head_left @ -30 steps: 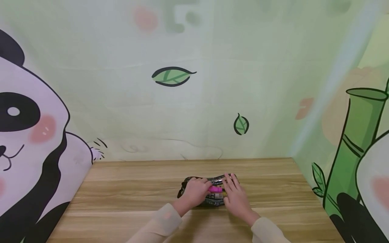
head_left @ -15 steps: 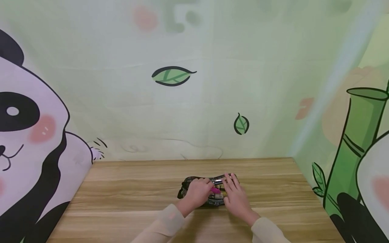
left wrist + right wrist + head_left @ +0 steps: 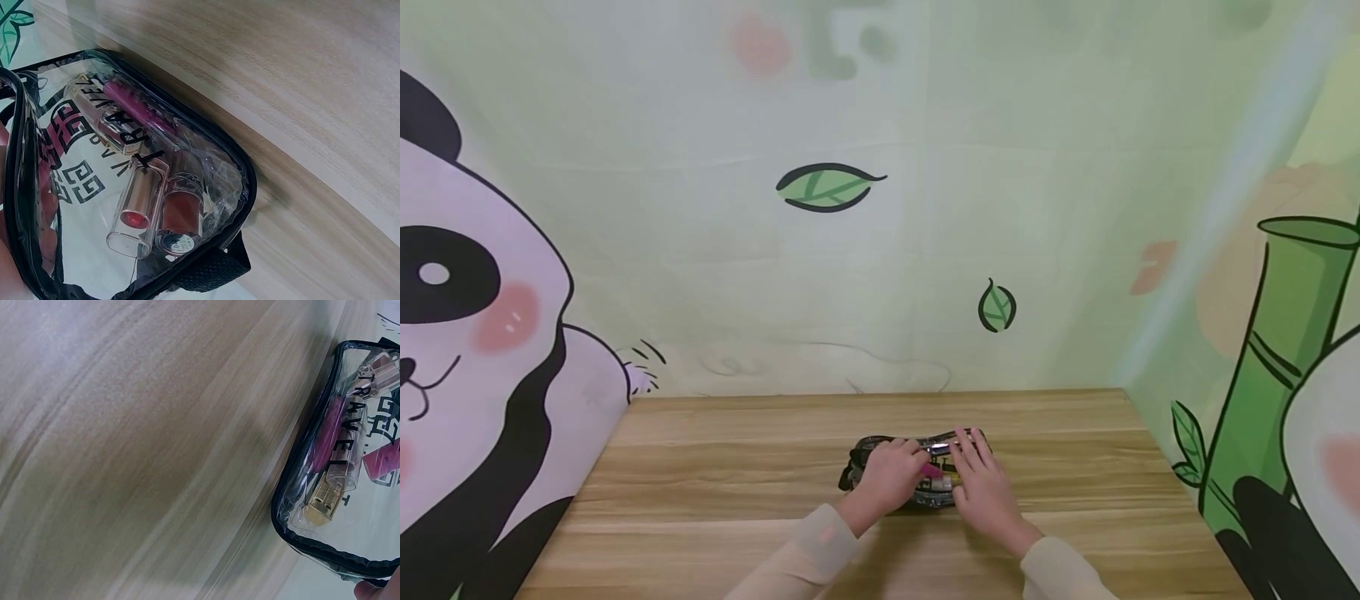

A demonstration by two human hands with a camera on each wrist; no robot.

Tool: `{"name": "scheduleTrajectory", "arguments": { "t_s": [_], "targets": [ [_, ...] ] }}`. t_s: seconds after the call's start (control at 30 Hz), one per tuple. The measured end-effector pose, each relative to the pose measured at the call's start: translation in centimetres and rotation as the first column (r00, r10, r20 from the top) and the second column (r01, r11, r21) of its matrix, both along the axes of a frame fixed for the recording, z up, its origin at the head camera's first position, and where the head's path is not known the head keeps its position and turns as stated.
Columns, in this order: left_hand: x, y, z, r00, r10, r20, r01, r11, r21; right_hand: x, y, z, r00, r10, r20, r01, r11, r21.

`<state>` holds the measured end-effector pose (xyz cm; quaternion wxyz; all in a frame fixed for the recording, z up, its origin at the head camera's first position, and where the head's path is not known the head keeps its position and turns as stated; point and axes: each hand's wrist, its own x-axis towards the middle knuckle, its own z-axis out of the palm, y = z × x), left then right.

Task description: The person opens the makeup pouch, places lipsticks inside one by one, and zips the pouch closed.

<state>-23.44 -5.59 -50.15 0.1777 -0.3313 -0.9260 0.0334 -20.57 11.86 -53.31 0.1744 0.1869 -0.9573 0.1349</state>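
Note:
A clear travel pouch with black trim lies on the wooden table with its top open. My left hand reaches into that opening and grips a pink cosmetic tube, whose end tilts down inside. Left-hand fingers show through the clear wall in the left wrist view. My right hand rests at the pouch's right end, its straight fingers on the far rim and its thumb by the near rim. Inside lie a lipstick, a dark red lip colour tube and a magenta tube.
The wooden table extends on both sides of the pouch. Behind it hangs a pale green backdrop printed with pandas, leaves and bamboo. A black strap tab sticks out from one end of the pouch.
The pink tube has gone from lying level over the opening to tilting lower inside the pouch. My left hand has shifted slightly right with it; the right hand has stayed put.

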Motion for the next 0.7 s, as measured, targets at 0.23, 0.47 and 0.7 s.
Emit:
{"name": "scheduleTrajectory", "arguments": {
  "t_s": [0.23, 0.47, 0.7],
  "targets": [
    [-0.09, 0.17, -0.37, 1.000, -0.010, -0.025, 0.010, 1.000, -0.011, 0.01, 0.03, 0.02, 1.000, 0.005, -0.003, -0.005, 1.000, -0.004],
    [-0.17, 0.50, -0.56, 1.000, -0.008, -0.017, 0.007, 1.000, -0.030, -0.02, 0.01, -0.23, 0.998, 0.013, -0.060, -0.014, 1.000, -0.008],
    [0.09, 0.52, -0.31, 0.999, -0.025, -0.048, 0.024, 1.000, -0.017, 0.06, 0.04, 0.00, 1.000, 0.013, -0.028, -0.013, 1.000, 0.000]
  ]
}}
